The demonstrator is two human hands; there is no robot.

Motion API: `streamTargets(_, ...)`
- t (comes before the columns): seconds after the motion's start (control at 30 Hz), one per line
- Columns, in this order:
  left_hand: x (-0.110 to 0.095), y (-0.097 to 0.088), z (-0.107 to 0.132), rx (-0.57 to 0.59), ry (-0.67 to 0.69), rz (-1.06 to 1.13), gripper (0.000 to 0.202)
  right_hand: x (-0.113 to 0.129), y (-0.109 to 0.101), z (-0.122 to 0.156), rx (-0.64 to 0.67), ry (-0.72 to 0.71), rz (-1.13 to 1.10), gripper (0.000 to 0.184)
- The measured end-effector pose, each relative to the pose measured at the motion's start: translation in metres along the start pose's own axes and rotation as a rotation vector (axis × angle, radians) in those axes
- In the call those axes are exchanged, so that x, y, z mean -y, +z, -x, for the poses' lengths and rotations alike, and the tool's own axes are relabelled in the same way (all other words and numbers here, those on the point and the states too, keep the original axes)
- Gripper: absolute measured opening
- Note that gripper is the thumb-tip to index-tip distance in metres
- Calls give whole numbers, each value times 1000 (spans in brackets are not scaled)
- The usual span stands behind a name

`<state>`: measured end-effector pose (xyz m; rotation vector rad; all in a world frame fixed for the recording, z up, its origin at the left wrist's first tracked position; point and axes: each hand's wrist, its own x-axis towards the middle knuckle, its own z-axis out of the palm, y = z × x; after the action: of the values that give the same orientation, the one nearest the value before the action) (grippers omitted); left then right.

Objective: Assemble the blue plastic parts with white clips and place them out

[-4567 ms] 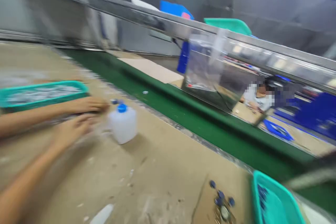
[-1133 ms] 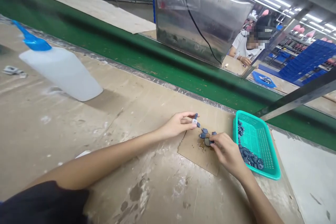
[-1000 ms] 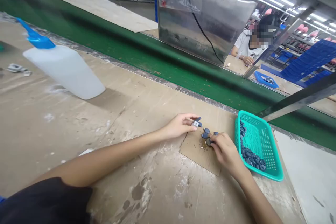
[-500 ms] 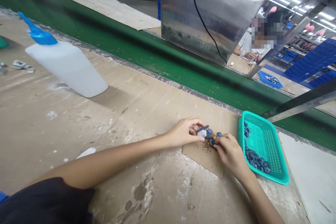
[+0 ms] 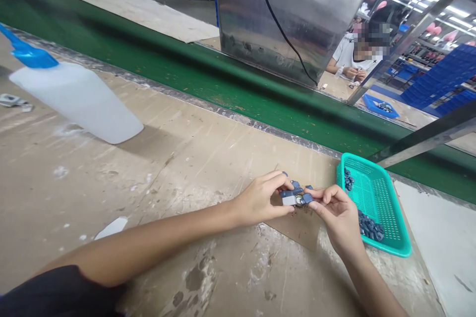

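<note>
My left hand (image 5: pixel 262 200) is closed, holding a small white block (image 5: pixel 288 201) between thumb and fingers. A dark blue strip lies along the block's upper side. My right hand (image 5: pixel 340 210) pinches a small dark blue plastic piece (image 5: pixel 307 198) against the block's right end, where a round ring-like part shows. Beneath both hands lies a cardboard piece (image 5: pixel 293 233), with several other small blue pieces (image 5: pixel 295 184) just behind the block. Close to my right hand stands a green plastic basket (image 5: pixel 399 228) with heaps of dark blue pieces (image 5: pixel 370 228) in it.
A white bottle (image 5: pixel 80 96) with a blue cap leans at the left, near small grey-white parts (image 5: pixel 13 101). A green belt (image 5: pixel 186 77) runs behind the worktable. Beyond it are a metal box (image 5: pixel 278 20) with a black cable and a co-worker (image 5: pixel 359 54) with a blue tray (image 5: pixel 381 106).
My right hand has brought the dark blue piece up to the end of the white block. The block now lies level in my left hand, and the view has shifted slightly right.
</note>
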<state>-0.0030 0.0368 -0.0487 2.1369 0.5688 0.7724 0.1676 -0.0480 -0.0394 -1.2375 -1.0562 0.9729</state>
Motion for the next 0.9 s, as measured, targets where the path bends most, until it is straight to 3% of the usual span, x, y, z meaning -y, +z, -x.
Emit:
streamTargets(0.27,-2,2,1,-54,80,-40,23,-5,8,1,-19,38,-110,33)
streamTargets(0.53,-6,-1,4,-63,120,-29,24,-5,15,10,-55,12,-36,30)
streamTargets(0.7,-12,-2,7,-105,303,-64,27,4,10,8,144,146,-194,24)
streamTargets(0.8,-18,-2,6,-148,424,-112,26,13,8,6,366,354,-325,43)
streamTargets(0.9,-29,-4,6,-197,507,-159,24,20,10,11,413,434,-446,57)
